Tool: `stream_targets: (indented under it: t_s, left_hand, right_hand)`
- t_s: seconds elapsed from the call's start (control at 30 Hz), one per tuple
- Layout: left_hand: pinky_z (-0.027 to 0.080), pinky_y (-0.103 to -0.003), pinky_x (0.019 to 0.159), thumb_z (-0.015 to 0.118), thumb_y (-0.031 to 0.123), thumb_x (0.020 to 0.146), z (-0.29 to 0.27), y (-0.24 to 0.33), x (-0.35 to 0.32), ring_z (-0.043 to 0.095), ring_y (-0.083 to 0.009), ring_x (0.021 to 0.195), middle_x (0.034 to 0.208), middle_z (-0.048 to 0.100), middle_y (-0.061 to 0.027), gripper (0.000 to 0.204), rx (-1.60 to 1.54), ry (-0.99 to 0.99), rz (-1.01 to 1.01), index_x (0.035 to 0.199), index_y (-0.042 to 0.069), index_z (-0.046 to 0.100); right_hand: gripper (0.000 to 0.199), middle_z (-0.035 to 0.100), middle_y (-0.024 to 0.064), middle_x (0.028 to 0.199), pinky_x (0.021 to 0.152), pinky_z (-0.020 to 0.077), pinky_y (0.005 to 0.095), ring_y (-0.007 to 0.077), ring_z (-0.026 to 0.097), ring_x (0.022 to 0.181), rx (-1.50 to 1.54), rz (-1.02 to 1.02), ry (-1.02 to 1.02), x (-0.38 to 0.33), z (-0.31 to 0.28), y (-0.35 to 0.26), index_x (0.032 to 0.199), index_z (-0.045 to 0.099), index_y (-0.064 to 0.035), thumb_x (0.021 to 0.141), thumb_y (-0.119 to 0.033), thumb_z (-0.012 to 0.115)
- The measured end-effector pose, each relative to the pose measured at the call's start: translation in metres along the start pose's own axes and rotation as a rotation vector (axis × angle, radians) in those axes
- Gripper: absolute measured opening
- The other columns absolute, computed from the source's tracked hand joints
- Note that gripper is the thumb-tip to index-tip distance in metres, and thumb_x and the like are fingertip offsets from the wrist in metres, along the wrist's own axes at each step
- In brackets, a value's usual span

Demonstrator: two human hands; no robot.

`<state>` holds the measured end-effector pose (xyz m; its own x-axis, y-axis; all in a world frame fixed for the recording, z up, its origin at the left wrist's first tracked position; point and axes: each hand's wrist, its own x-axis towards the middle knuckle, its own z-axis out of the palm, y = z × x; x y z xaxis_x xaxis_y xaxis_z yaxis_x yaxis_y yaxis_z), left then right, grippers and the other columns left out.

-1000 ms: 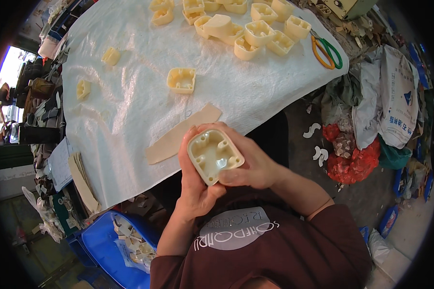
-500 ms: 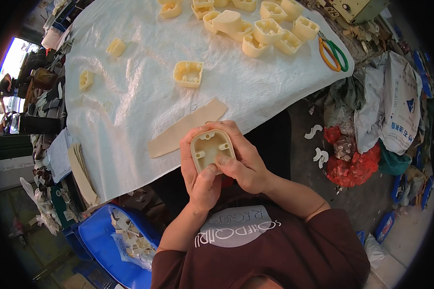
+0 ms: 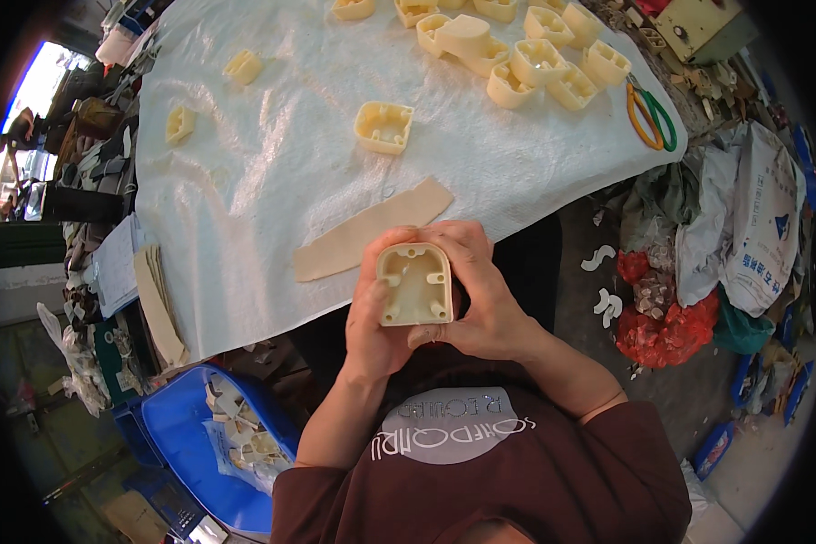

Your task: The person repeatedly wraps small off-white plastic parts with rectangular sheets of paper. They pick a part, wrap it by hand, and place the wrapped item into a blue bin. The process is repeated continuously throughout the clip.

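Note:
Between my two hands is a cream plastic housing (image 3: 415,290), its hollow side with small screw posts facing up. My left hand (image 3: 372,308) wraps its left side, and my right hand (image 3: 480,295) grips the right side, with the thumb at the lower edge. Just beyond my fingers, a beige strip of sandpaper or cloth (image 3: 372,231) lies on the white sheet. Farther off sits a similar cream housing (image 3: 383,128). Two smaller cream pieces, one (image 3: 243,67) behind the other (image 3: 180,124), lie toward the left.
A cluster of cream housings (image 3: 539,62) fills the far right of the white-covered table (image 3: 254,199). Scissors with orange and green handles (image 3: 651,118) lie near its right edge. A blue bin (image 3: 181,417) with scraps stands at lower left; bags (image 3: 662,326) are on the floor at right.
My thumbs have moved off the housing's hollow interior to its sides and lower edge, so its inside now shows fully. The whole view has shifted slightly.

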<state>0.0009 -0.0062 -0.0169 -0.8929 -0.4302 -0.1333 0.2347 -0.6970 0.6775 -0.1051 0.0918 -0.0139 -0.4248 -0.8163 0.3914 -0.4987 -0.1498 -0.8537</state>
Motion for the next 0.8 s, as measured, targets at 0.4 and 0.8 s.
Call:
stream_targets:
  t_s: [0.4, 0.8]
  left_hand:
    - [0.051, -0.032, 0.074, 0.047, 0.036, 0.089, 0.000, 0.011, 0.004, 0.056, -0.0207, 0.093, 0.110, 0.051, -0.0138, 0.047, -0.142, -0.119, -0.075, 0.123, 0.003, 0.041]
    - [0.052, -0.031, 0.073, 0.041, 0.057, 0.088, -0.001, 0.003, 0.003, 0.056, -0.0201, 0.096, 0.115, 0.048, -0.0130, 0.067, -0.098, -0.266, -0.058, 0.132, 0.009, 0.025]
  right_hand:
    - [0.081, 0.048, 0.0127, 0.117, 0.093, 0.0296, 0.0421, 0.0304, 0.039, 0.110, 0.056, -0.077, -0.123, 0.000, -0.005, 0.003, 0.124, 0.043, -0.0031, 0.060, -0.038, 0.079]
    - [0.045, 0.054, 0.0125, 0.108, 0.073, 0.0466, 0.0279, 0.0167, 0.057, 0.088, 0.704, 0.226, 0.021, 0.001, 0.002, 0.015, 0.106, 0.055, -0.0026, 0.095, -0.043, 0.039]
